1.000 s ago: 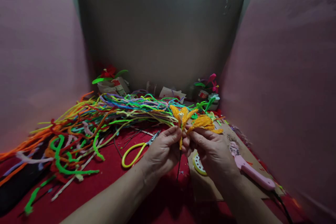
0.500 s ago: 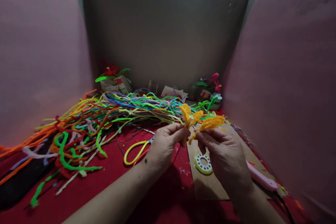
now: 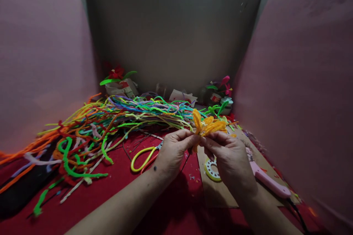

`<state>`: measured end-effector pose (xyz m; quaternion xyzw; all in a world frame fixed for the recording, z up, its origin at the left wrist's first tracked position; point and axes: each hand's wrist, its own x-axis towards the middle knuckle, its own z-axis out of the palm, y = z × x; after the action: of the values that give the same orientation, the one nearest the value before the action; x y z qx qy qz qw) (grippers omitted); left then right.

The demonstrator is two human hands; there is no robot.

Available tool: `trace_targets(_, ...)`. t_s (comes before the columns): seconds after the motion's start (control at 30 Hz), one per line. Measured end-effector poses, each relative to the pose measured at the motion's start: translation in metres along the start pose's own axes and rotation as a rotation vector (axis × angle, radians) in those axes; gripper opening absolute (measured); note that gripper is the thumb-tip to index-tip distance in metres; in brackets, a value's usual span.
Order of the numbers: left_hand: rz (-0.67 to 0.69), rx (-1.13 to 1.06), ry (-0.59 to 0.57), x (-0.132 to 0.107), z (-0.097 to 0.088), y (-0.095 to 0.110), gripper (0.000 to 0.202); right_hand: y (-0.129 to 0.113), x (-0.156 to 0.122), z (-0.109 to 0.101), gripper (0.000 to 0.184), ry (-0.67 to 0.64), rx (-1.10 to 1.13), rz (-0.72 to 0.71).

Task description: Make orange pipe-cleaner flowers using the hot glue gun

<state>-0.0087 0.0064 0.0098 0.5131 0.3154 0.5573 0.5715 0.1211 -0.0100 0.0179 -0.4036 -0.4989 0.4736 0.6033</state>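
Note:
Between my two hands is an orange pipe-cleaner flower with small pale yellow stamens at its centre. My left hand pinches the flower's base, and a thin dark stem slants down below it. A separate orange pipe-cleaner petal is pinched in my right hand, held up against the flower's right side. The fingertips of both hands nearly meet at the base; whether the petal is joined to the flower there is hidden.
A big heap of coloured pipe cleaners spreads across the red cloth. Yellow-handled scissors lie left of my hands. On a brown board are a roll of tape and a pink corded tool. Potted pipe-cleaner flowers stand behind.
My right hand has moved left, bringing its orange petal from beside the flower to against it. My left hand keeps its pinch on the flower's base, almost unmoved.

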Motion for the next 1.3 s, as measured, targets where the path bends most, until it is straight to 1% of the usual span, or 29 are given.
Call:
trace_targets(0.13,-0.013,0.009,-0.008,0.002,0.000,0.002,0.019,-0.004,0.000,0.001,0.011,0.032,-0.017,-0.010)
trace_targets(0.23,-0.024,0.016,-0.026,0.001,0.000,0.003,0.019,-0.004,0.000,0.001,0.008,0.051,-0.016,0.010)
trace_targets(0.47,-0.029,0.009,-0.067,0.003,-0.002,0.000,0.021,0.009,0.006,-0.002,0.013,0.061,0.183,0.062)
trace_targets(0.67,-0.055,-0.004,-0.102,0.003,-0.004,-0.003,0.020,0.016,0.009,-0.004,0.014,0.040,0.272,0.062)
trace_targets(0.9,-0.156,-0.106,-0.138,0.003,-0.003,0.000,0.017,0.019,0.009,-0.002,0.015,-0.007,0.371,0.064)
trace_targets(1.0,-0.165,-0.118,-0.151,0.004,-0.004,0.001,0.016,0.021,0.010,-0.002,0.016,-0.015,0.402,0.085)
trace_targets(1.13,-0.185,-0.163,-0.195,0.005,-0.007,-0.001,0.016,0.021,0.011,-0.001,0.021,-0.101,0.409,0.121)
trace_targets(1.2,-0.219,-0.198,-0.223,0.006,-0.009,-0.003,0.015,0.018,0.010,-0.001,0.020,-0.152,0.402,0.153)
trace_targets(1.3,-0.279,-0.238,-0.272,0.007,-0.010,-0.002,0.017,0.014,0.009,-0.001,0.017,-0.181,0.409,0.204)
